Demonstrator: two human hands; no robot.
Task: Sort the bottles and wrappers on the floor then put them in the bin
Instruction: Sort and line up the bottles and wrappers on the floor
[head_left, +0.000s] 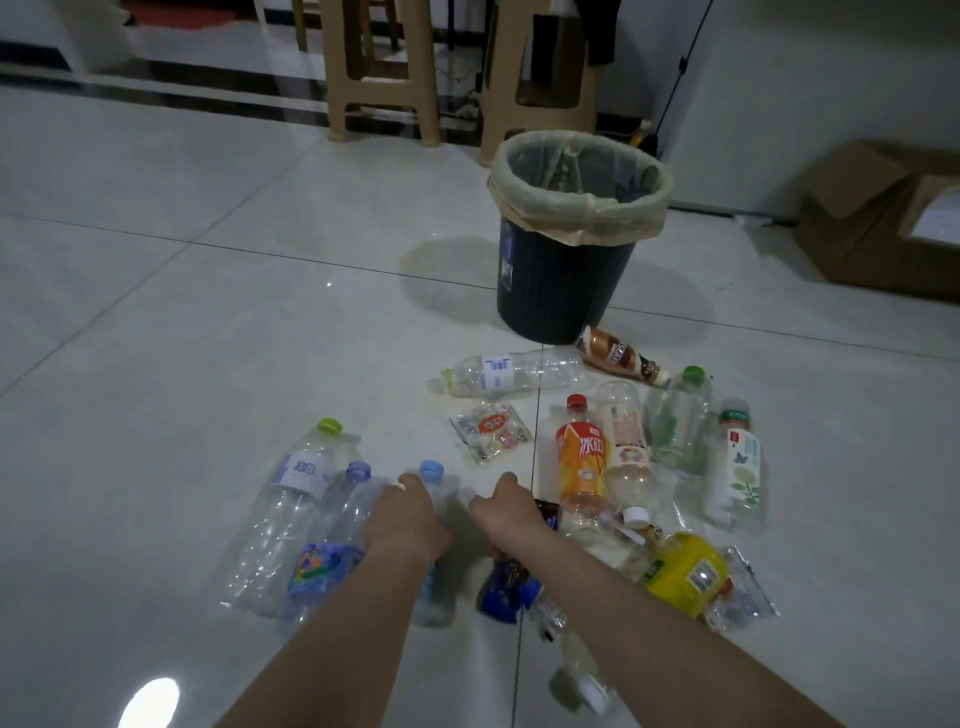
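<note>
Bottles and wrappers lie on the tiled floor (208, 312), in front of the bin (561, 291), none in it as far as the view shows. Left hand (402, 519): fingers curled round the upper body of the blue-capped bottle (432, 472), which lies on the floor with its cap pointing away. Right hand (506, 512): back toward the camera, fingers tucked down out of sight; cannot tell how far they are closed or whether they have hold of anything. Blue wrapper (506, 587) lies under the right forearm. Left of the hands, side by side: purple-capped bottle (337, 530), then green-capped bottle (291, 499). Ahead of the hands: candy wrapper (491, 431), flat, and beyond it a clear bottle (514, 369) lying crosswise. Right cluster, close together: orange bottle (582, 457) with red cap, pink-label bottle (626, 441) touching it, white bottle (735, 467) at the outer edge, yellow bottle (680, 571) nearest, clear wrapper (743, 597) just beside it. Brown bottle (618, 358) lies at the foot of the bin. Bin stands upright, dark, with a beige liner (576, 208) folded over the rim. Behind it: beige stools (379, 67). Far right: cardboard box (883, 218).
</note>
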